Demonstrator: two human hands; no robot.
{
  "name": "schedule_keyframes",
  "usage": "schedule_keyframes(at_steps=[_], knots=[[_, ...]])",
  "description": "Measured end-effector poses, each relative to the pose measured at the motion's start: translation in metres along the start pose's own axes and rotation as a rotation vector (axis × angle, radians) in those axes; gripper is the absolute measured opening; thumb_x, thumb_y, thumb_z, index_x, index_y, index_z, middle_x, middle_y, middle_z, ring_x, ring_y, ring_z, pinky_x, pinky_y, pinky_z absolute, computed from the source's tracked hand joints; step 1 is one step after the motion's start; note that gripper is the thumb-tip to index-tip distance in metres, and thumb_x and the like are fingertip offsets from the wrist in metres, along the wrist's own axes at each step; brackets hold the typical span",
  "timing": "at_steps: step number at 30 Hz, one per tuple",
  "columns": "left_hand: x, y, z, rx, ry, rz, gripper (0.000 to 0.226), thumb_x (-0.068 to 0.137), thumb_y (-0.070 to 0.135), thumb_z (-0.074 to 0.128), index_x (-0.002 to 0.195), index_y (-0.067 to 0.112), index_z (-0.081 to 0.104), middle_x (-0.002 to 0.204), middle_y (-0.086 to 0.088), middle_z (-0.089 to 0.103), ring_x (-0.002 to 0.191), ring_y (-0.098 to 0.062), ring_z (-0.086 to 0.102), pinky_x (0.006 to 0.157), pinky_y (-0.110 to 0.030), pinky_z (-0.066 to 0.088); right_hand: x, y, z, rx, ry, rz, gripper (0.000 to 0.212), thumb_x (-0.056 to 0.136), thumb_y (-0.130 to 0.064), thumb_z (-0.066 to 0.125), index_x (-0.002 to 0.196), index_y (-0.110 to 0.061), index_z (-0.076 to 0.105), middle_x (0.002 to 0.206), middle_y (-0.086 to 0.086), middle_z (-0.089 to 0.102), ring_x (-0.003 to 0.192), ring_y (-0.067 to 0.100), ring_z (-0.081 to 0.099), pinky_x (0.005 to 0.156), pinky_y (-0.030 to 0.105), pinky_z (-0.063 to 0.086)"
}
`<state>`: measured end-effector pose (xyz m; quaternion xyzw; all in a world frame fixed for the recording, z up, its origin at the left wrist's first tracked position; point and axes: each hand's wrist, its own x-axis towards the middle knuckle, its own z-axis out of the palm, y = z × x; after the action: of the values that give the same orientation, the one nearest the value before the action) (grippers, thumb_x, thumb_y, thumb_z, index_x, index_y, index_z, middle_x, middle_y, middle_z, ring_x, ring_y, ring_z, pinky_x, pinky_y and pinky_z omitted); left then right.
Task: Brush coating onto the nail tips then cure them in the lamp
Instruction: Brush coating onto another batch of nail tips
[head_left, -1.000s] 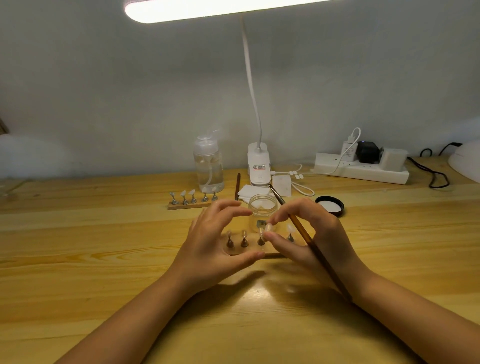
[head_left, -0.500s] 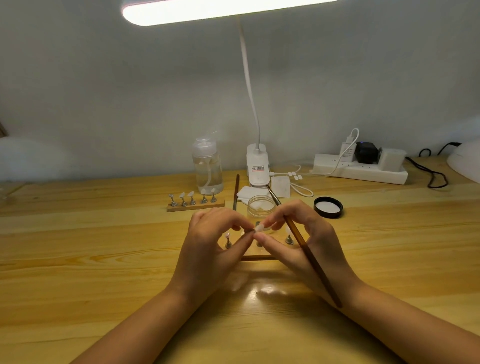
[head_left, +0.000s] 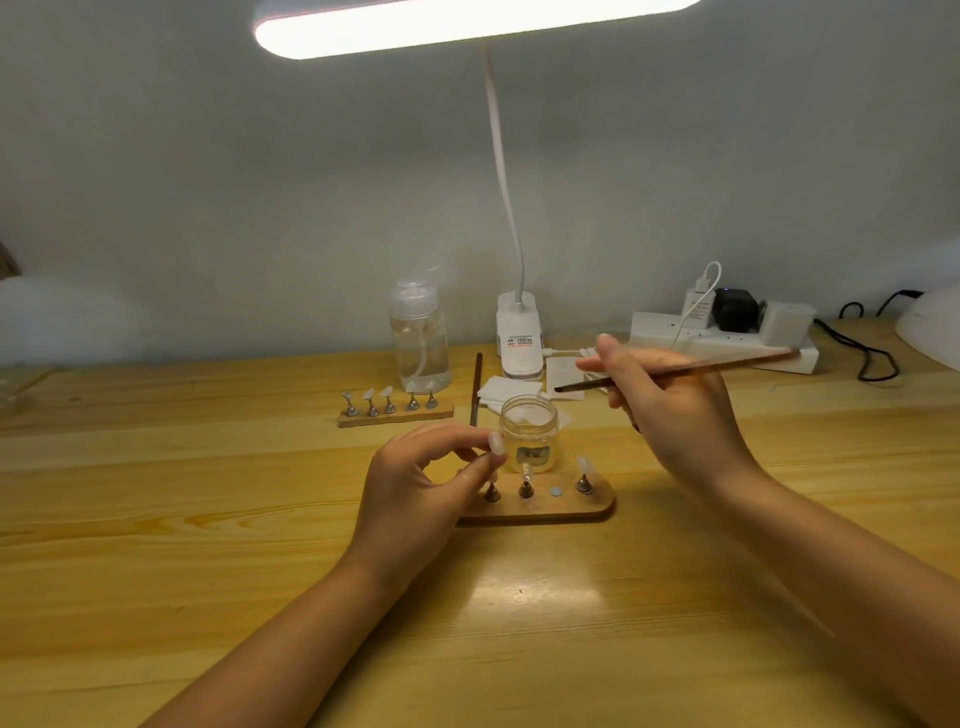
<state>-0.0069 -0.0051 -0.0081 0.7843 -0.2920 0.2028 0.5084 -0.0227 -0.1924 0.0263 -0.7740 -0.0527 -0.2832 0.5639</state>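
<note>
Bare forearms (head_left: 291, 639), no sleeves

a pale nail tip (head_left: 496, 443) is sitting pinched upright above the wooden stand (head_left: 561, 506); the dark brush (head_left: 675, 370) is lying level above the open jar (head_left: 528, 431).

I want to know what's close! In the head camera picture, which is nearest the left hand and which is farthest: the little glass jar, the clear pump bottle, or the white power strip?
From the left hand:
1. Glass jar, just to its right, behind the near wooden stand.
2. Pump bottle, farther back, by the wall.
3. Power strip, far right at the back.
</note>
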Motion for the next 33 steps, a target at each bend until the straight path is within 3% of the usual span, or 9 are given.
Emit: schedule_keyframes(at_steps=[3,7,10,13,15,17,20,23,33], knots=[[0.001,0.0,0.0,-0.009,-0.008,-0.022,0.021,0.073,0.006,0.07,0.086,0.023,0.069,0.083,0.012,0.068,0.081,-0.004,0.061,0.076,-0.01,0.046,0.021,0.0,0.003,-0.107,-0.068,-0.02,0.017,0.082,-0.031,0.062,0.078,-0.015,0.058,0.057,-0.004,0.061,0.043,-0.005,0.053,0.043,0.006,0.038],[0.0,-0.001,-0.001,-0.025,-0.011,-0.029,0.02,0.074,0.007,0.069,0.087,0.023,0.069,0.083,0.009,0.068,0.081,-0.005,0.061,0.076,-0.013,0.048,0.038,0.0,0.015,-0.318,-0.125,-0.069,0.029,0.077,-0.037,0.068,0.062,-0.02,0.05,0.053,-0.007,0.057,0.047,0.002,0.058,0.05,0.016,0.047],[0.0,-0.001,-0.001,-0.032,-0.012,-0.034,0.021,0.074,0.007,0.069,0.087,0.023,0.068,0.084,0.009,0.068,0.081,-0.005,0.061,0.075,-0.016,0.049,0.041,0.002,0.025,-0.485,-0.194,-0.089,0.033,0.075,-0.044,0.067,0.06,-0.025,0.046,0.062,-0.006,0.057,0.065,0.011,0.061,0.055,0.024,0.046],[0.0,0.0,-0.001,-0.041,-0.013,-0.031,0.021,0.075,0.006,0.069,0.088,0.023,0.068,0.084,0.008,0.068,0.08,-0.006,0.06,0.073,-0.018,0.05,0.038,0.008,0.034,-0.585,-0.263,-0.091,0.035,0.074,-0.046,0.066,0.059,-0.025,0.043,0.094,0.007,0.068,0.094,0.023,0.063,0.065,0.032,0.054],[0.0,0.0,-0.001,-0.046,-0.012,-0.029,0.022,0.075,0.006,0.069,0.088,0.024,0.068,0.084,0.008,0.068,0.079,-0.006,0.06,0.073,-0.019,0.05,0.036,0.009,0.036,-0.595,-0.272,-0.095,0.035,0.074,-0.046,0.066,0.058,-0.025,0.042,0.099,0.01,0.068,0.098,0.025,0.061,0.069,0.035,0.055],[0.0,0.0,-0.002,-0.041,-0.014,-0.032,0.024,0.075,0.007,0.069,0.087,0.028,0.067,0.084,0.009,0.067,0.079,-0.005,0.059,0.073,-0.019,0.05,0.037,0.007,0.034,-0.538,-0.26,-0.078,0.034,0.074,-0.044,0.067,0.059,-0.024,0.044,0.09,0.007,0.068,0.091,0.022,0.063,0.068,0.034,0.055],[-0.001,0.001,-0.002,-0.045,-0.015,-0.05,0.025,0.075,0.009,0.068,0.085,0.031,0.065,0.084,0.01,0.067,0.079,-0.005,0.059,0.073,-0.021,0.05,0.045,0.004,0.025,-0.439,-0.18,-0.038,0.032,0.075,-0.042,0.068,0.059,-0.022,0.049,0.061,-0.004,0.059,0.062,0.009,0.06,0.058,0.027,0.05],[0.0,0.002,-0.002,-0.054,-0.017,-0.064,0.025,0.075,0.009,0.068,0.085,0.032,0.065,0.085,0.01,0.067,0.08,-0.005,0.059,0.073,-0.024,0.051,0.052,0.006,0.016,-0.34,-0.109,0.038,0.033,0.076,-0.04,0.069,0.06,-0.018,0.051,0.054,-0.004,0.057,0.047,0.002,0.056,0.053,0.021,0.046],[0.0,0.002,-0.002,-0.051,-0.022,-0.071,0.026,0.076,0.007,0.068,0.085,0.031,0.066,0.084,0.008,0.067,0.079,-0.005,0.058,0.073,-0.018,0.049,0.05,0.015,0.004,-0.231,-0.031,0.179,0.032,0.076,-0.035,0.069,0.062,-0.012,0.053,0.054,0.0,0.057,0.048,0.004,0.053,0.053,0.021,0.042]])
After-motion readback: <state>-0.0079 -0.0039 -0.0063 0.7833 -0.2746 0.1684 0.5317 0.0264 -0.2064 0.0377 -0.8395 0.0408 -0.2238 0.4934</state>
